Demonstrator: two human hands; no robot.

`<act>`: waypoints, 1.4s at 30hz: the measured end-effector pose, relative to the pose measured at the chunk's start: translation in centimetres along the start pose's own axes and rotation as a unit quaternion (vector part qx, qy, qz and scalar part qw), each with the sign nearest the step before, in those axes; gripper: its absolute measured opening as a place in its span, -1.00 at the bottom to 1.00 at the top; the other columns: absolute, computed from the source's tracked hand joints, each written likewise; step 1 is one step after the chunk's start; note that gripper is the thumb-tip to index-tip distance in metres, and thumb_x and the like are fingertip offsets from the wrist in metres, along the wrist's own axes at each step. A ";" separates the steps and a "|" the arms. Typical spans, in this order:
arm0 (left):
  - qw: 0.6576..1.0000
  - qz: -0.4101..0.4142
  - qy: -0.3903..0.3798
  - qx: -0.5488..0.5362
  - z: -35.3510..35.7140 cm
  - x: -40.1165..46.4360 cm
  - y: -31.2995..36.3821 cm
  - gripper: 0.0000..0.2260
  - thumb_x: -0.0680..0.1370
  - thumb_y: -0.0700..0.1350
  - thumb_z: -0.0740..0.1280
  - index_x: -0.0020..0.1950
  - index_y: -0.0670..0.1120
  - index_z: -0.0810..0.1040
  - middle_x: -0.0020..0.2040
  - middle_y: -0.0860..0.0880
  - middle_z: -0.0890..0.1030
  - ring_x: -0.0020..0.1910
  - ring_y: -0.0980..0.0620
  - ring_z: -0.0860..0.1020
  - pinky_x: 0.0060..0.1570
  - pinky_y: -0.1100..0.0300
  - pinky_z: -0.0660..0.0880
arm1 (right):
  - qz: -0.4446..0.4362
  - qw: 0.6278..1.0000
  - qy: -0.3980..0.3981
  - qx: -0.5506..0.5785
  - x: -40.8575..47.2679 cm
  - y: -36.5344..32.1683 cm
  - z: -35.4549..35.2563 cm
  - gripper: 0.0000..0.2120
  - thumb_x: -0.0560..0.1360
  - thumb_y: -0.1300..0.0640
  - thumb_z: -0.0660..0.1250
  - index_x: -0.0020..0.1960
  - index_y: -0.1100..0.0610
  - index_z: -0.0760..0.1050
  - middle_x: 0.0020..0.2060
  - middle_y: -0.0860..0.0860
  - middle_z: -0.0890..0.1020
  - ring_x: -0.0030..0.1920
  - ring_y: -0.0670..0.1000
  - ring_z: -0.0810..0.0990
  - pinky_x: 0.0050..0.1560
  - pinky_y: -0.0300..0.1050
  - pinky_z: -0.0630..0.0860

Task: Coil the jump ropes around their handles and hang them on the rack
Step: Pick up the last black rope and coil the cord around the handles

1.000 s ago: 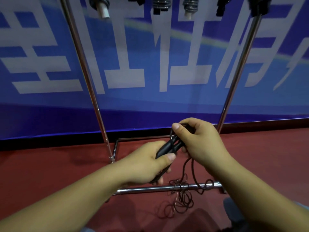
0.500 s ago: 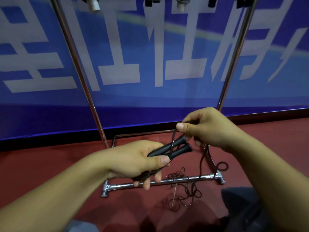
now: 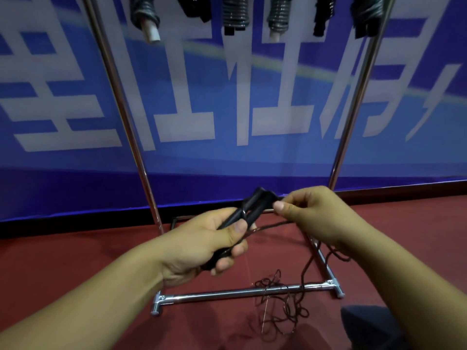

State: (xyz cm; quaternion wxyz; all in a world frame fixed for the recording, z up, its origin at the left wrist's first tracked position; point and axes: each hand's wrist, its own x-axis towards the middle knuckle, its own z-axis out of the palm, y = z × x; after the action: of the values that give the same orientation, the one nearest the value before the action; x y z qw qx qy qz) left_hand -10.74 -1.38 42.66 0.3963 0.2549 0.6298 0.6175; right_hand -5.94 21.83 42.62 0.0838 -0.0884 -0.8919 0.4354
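Left hand [image 3: 199, 245] grips handles [image 3: 249, 210]; right hand [image 3: 310, 213] pinches rope [image 3: 267, 227].

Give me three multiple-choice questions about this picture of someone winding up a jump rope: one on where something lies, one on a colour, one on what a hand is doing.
1. Where does the loose tangle of thin dark cord lie?
A. On the red floor, across the rack's chrome base bar
B. Hung over the rack's top
C. On a table

2. What colour are the two slim handles?
A. White
B. Black
C. Yellow

3. What is the right hand doing?
A. Resting flat on the floor
B. Pinching the cord beside the handles' far ends
C. Gripping the rack's upright pole

Answers: 1 A, the tangle crosses the chrome base bar on the red floor. 2 B, both handles in the left hand are black. 3 B, thumb and fingers close on the cord there.
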 end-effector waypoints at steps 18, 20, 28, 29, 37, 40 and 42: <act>0.957 0.002 0.246 0.153 -1.1 1.2 -0.4 -0.83 0.67 -0.05 0.23 0.12 -0.13 0.52 -0.38 0.05 0.52 -0.51 0.12 0.41 -0.52 0.26 0.36 | -0.143 0.982 -0.074 -0.098 -3.8 -2.7 -0.2 -0.85 0.53 -0.09 0.37 -0.08 -0.03 0.63 -0.32 -0.19 0.60 -0.31 -0.17 0.52 -0.30 -0.32 0.40; 0.954 -0.002 0.236 0.185 -1.3 1.3 -0.6 -0.85 0.67 -0.06 0.23 0.10 -0.11 0.52 -0.39 0.05 0.52 -0.51 0.12 0.41 -0.52 0.26 0.36 | -0.166 0.977 -0.060 -0.121 -3.7 -2.7 -0.2 -0.87 0.53 -0.06 0.38 -0.07 -0.02 0.63 -0.31 -0.12 0.61 -0.26 -0.12 0.55 -0.27 -0.26 0.43; 0.942 -0.029 0.169 0.288 -1.4 1.6 -1.5 -0.93 0.67 -0.07 0.24 0.02 0.00 0.49 -0.34 0.01 0.54 -0.49 0.09 0.42 -0.50 0.25 0.38 | -0.289 0.926 -0.004 -0.245 -3.1 -1.9 0.5 -0.70 0.56 -0.19 0.16 0.05 -0.06 0.58 -0.21 -0.17 0.54 -0.23 -0.06 0.56 -0.27 -0.05 0.52; 0.943 -0.038 0.146 0.296 -1.4 1.6 -1.7 -0.93 0.67 -0.06 0.25 0.01 0.03 0.49 -0.34 0.01 0.54 -0.50 0.10 0.42 -0.50 0.24 0.38 | -0.306 0.916 0.000 -0.261 -3.0 -1.8 0.6 -0.67 0.56 -0.19 0.13 0.06 -0.04 0.58 -0.19 -0.15 0.55 -0.23 -0.01 0.59 -0.30 -0.02 0.53; 0.942 -0.069 -0.025 0.329 -0.8 0.9 -1.7 -0.86 0.68 -0.06 0.24 -0.07 -0.02 0.43 -0.31 0.02 0.54 -0.44 0.06 0.42 -0.39 0.16 0.37 | -0.284 0.924 0.008 -0.257 -1.6 -1.3 1.4 -0.79 0.55 -0.14 0.27 0.02 -0.06 0.59 -0.16 -0.12 0.54 -0.19 0.01 0.56 -0.28 -0.06 0.44; 0.939 -0.079 -0.050 0.331 -0.5 0.7 -1.4 -0.88 0.68 -0.06 0.25 -0.02 -0.07 0.44 -0.32 0.03 0.54 -0.44 0.05 0.42 -0.38 0.15 0.37 | -0.238 0.951 -0.022 -0.196 -1.1 -0.9 1.3 -0.87 0.51 -0.11 0.39 0.00 -0.09 0.62 -0.18 -0.15 0.56 -0.16 -0.10 0.54 -0.17 -0.01 0.51; 0.937 -0.096 -0.060 0.330 -0.3 0.6 -1.3 -0.86 0.67 -0.06 0.25 0.05 -0.13 0.45 -0.32 0.04 0.54 -0.45 0.07 0.43 -0.39 0.16 0.38 | -0.215 0.963 -0.042 -0.157 -1.0 -0.9 1.4 -0.90 0.47 -0.08 0.45 -0.05 -0.10 0.63 -0.21 -0.17 0.60 -0.16 -0.16 0.56 -0.14 -0.02 0.54</act>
State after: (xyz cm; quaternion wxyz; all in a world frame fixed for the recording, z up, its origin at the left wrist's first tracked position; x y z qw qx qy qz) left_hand -11.11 -1.21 41.30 0.3845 0.3458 0.7947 0.3177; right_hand -5.35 20.02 42.40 0.1229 0.1121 -0.9497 0.2654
